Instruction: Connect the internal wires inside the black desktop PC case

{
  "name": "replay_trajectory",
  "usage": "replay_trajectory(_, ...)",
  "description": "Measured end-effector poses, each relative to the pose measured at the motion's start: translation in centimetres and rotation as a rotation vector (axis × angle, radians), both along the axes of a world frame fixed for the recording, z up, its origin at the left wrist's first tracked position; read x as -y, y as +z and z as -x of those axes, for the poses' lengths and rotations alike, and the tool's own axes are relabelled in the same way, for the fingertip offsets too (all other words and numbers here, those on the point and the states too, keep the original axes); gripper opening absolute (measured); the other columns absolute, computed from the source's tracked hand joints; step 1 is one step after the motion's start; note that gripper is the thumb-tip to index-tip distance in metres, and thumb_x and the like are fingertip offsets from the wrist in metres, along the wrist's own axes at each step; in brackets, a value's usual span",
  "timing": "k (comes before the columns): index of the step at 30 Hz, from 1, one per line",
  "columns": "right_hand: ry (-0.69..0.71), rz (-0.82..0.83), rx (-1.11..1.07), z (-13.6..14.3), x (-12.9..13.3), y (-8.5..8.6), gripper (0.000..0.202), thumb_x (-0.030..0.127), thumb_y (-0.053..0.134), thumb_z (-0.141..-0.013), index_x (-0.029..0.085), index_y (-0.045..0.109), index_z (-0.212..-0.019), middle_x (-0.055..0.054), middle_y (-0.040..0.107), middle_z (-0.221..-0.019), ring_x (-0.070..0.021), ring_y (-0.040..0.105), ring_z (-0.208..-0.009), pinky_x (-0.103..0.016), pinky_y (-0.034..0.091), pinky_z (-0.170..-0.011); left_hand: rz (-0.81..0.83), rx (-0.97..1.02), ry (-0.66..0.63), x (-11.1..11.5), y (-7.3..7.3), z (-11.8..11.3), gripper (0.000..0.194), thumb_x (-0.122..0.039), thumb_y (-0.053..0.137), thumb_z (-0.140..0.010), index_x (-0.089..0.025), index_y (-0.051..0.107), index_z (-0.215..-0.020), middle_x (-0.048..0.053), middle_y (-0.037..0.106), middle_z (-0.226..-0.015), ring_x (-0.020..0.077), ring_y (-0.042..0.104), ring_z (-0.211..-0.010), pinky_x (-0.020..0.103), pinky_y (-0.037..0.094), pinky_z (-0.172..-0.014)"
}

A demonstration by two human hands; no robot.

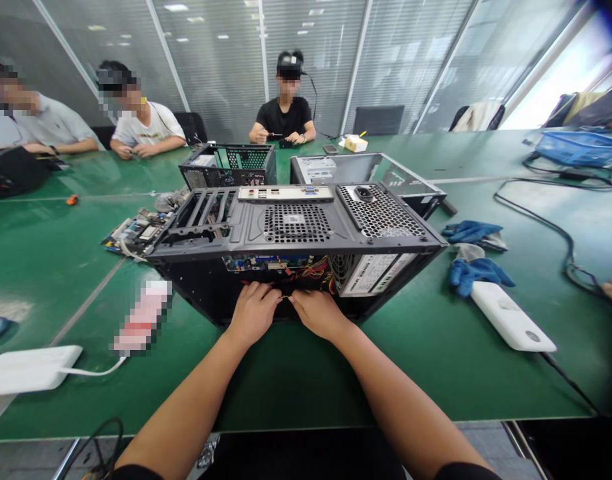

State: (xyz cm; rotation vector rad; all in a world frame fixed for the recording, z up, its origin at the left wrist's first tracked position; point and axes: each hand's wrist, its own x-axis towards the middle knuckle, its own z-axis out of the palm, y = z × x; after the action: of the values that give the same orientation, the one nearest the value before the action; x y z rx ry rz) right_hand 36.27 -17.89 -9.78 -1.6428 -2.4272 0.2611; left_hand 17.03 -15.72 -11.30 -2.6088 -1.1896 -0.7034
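A black computer case [246, 227] lies on the green table [406, 373], its back panel facing up and its open side towards me. My left hand [255, 308] and my right hand [317, 312] meet at the lower part of that opening, fingers bent in a pinch. Between their fingertips runs a thin yellow cable [285, 297]. Colored wires [313, 269] and a circuit board [266, 263] show inside, above my hands. The power supply [379, 275] with a white label sits at the right of the opening.
Two more open cases [227, 167], [386, 175] stand behind. Circuit boards [136, 232] lie to the left. Blue gloves [479, 270] and a white power bank [511, 317] lie right, another power bank [33, 369] left. Several people sit across the table.
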Motion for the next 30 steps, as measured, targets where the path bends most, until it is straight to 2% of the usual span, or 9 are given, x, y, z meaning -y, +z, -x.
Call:
replay_trajectory(14,-0.012,-0.024,0.011,0.08,-0.07,-0.57,0.031,0.03,0.035,-0.103,0.019,0.063,-0.094,-0.007,0.071,-0.089,-0.0194,0.067,-0.082,-0.027,0.038,-0.069,-0.023,0.036,-0.031,-0.21,-0.34,0.22,0.019,-0.025,0.051,-0.098,-0.02,0.068,-0.089,0.004,0.07,-0.085,0.022,0.054,-0.085,0.035,0.039,-0.074)
replay_trajectory(22,-0.019,-0.031,0.005,0.1,-0.02,-0.56,0.032,0.03,0.035,-0.103,0.019,0.063,-0.094,-0.007,0.071,-0.089,-0.0195,0.067,-0.083,-0.027,0.039,-0.069,0.027,0.074,-0.05,-0.21,-0.32,0.25,0.019,-0.028,0.054,-0.097,-0.019,0.068,-0.089,0.005,0.069,-0.084,0.0213,0.055,-0.083,0.035,0.042,-0.076)
replay_trajectory(30,-0.019,-0.012,0.012,0.01,0.0,-0.49,0.032,0.029,0.035,-0.103,0.019,0.063,-0.096,-0.008,0.071,-0.089,-0.0197,0.067,-0.085,-0.027,0.04,-0.071,0.007,0.022,-0.039,-0.42,-0.34,0.01,0.019,-0.024,0.051,-0.097,-0.02,0.068,-0.089,0.005,0.069,-0.082,0.022,0.055,-0.083,0.035,0.04,-0.072)
